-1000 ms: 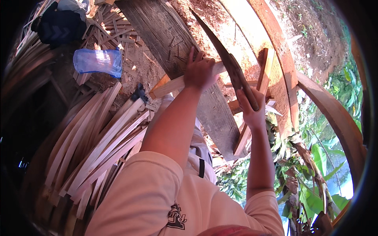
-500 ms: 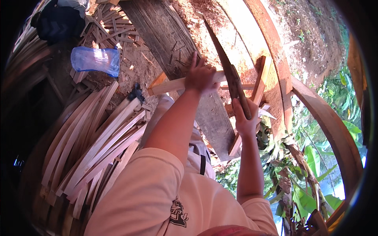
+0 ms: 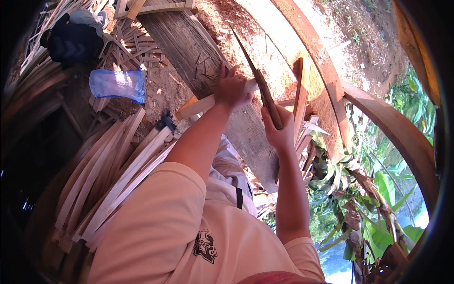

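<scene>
My left hand [image 3: 231, 90] presses down on a short pale wooden strip [image 3: 196, 107], closed over it with the fingertips reaching onto a wide weathered plank [image 3: 250, 142]. The strip lies crosswise on this plank, and its left end sticks out beyond the edge. In my right hand [image 3: 279, 128] is what looks like a handsaw [image 3: 257, 71], its wooden handle gripped in closed fingers. The long dark blade tapers away from me, close to the strip's right end. Whether blade and strip touch, I cannot tell.
Many long curved wooden strips [image 3: 111, 180] are stacked on the left. Beyond them lie a blue plastic bag [image 3: 117, 85], a black bag [image 3: 73, 40] and scattered offcuts [image 3: 137, 42]. Large curved planks [image 3: 388, 118] sweep along the right, and an upright board [image 3: 302, 94] stands beside my right hand.
My right hand and the saw have shifted left and slightly away from me. My left hand still holds the strip. The whole view has also shifted a little.
</scene>
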Motion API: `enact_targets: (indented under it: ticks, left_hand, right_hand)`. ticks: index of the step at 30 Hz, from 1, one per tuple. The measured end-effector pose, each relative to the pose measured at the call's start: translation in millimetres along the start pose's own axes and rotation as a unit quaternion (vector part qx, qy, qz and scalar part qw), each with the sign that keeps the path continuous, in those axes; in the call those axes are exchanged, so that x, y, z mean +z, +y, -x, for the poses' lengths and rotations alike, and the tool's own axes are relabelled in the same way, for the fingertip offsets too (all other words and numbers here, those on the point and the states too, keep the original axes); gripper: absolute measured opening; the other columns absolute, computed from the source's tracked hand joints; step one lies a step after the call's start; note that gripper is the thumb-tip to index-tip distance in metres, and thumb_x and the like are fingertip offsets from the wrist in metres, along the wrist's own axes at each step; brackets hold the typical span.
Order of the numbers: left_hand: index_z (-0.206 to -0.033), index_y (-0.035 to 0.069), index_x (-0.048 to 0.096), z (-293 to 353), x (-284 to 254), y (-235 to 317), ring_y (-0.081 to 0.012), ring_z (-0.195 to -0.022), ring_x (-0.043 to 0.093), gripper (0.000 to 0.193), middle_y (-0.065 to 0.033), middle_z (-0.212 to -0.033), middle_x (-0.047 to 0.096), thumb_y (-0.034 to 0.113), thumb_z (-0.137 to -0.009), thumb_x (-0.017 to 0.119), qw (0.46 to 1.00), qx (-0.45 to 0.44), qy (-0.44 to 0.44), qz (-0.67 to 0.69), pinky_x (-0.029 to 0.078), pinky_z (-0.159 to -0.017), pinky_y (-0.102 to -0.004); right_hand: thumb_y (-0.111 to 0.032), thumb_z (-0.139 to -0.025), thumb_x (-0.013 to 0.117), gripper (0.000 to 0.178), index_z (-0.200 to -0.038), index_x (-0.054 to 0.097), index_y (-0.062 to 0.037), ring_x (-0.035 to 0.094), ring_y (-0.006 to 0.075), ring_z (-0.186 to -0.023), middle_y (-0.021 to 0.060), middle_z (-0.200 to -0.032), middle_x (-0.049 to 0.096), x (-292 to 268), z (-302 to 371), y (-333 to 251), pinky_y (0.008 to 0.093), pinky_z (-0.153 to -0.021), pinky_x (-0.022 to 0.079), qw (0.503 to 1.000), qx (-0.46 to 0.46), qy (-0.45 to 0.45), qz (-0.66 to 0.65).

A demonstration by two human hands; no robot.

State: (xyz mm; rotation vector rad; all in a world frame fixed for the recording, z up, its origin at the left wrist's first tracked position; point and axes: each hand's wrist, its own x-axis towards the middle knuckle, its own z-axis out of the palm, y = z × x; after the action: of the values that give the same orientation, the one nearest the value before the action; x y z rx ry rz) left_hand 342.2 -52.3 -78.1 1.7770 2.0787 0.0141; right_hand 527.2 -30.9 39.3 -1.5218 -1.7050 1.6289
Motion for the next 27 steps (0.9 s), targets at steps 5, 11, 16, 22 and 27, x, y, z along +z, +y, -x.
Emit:
enact_targets:
  ticks: [5,11,16,22,27]
  left_hand:
    - [-0.109,0.005,0.079,3.3,-3.8,3.4,-0.0304,-0.147,0.051,0.044,-0.0184,-0.123,0.075,0.039,-0.082,0.074,0.997,0.039,-0.027,-0.06,0.017,-0.134,-0.0493]
    - [-0.101,0.007,0.078,8.6,6.2,-1.2,-0.0255,-0.132,0.062,0.038,-0.0156,-0.114,0.076,0.039,-0.08,0.077,0.998,0.001,0.006,0.07,0.026,-0.131,-0.0433]
    - [-0.095,0.009,0.079,3.0,-1.6,-2.1,-0.0253,-0.11,0.071,0.036,-0.0096,-0.09,0.078,0.042,-0.081,0.079,0.998,0.001,-0.044,0.042,0.031,-0.126,-0.0436]
    - [-0.09,0.012,0.079,1.7,-1.1,-1.8,-0.025,-0.11,0.071,0.035,-0.0104,-0.091,0.078,0.044,-0.077,0.084,0.999,-0.01,-0.036,0.034,0.031,-0.128,-0.0418]
    - [-0.086,0.011,0.078,-1.0,-1.9,-1.2,-0.0254,-0.103,0.071,0.033,-0.0106,-0.085,0.076,0.041,-0.075,0.087,0.999,-0.014,-0.023,0.032,0.033,-0.127,-0.042]
  right_hand:
    - [-0.014,-0.099,0.068,0.03,-0.076,0.057,0.0011,0.041,0.0065,-0.055,0.0017,-0.057,0.047,-1.2,7.1,7.7,0.033,-0.05,0.032,0.999,0.017,-0.011,-0.032]
    - [-0.016,-0.103,0.068,0.03,-0.078,0.06,-0.0007,0.043,0.0037,-0.057,-0.0025,-0.06,0.051,-9.0,7.7,0.7,0.0288,-0.051,0.031,0.998,0.031,-0.047,0.023]
    - [-0.013,-0.103,0.069,0.032,-0.076,0.058,0.0004,0.04,0.0041,-0.052,0.0006,-0.054,0.046,-2.7,6.7,-15.2,0.0307,-0.047,0.03,0.998,0.026,-0.024,0.047]
    - [-0.014,-0.104,0.067,0.03,-0.078,0.06,0.0008,0.043,0.0036,-0.056,-0.0005,-0.058,0.049,-17.9,20.6,-21.0,0.03,-0.049,0.032,0.994,0.107,0.0,-0.021]
    - [-0.007,-0.097,0.068,0.023,-0.076,0.06,0.0003,0.043,0.0078,-0.052,0.0021,-0.057,0.049,-76.8,130.4,-39.9,0.0322,-0.049,0.031,0.989,0.145,-0.009,0.023]
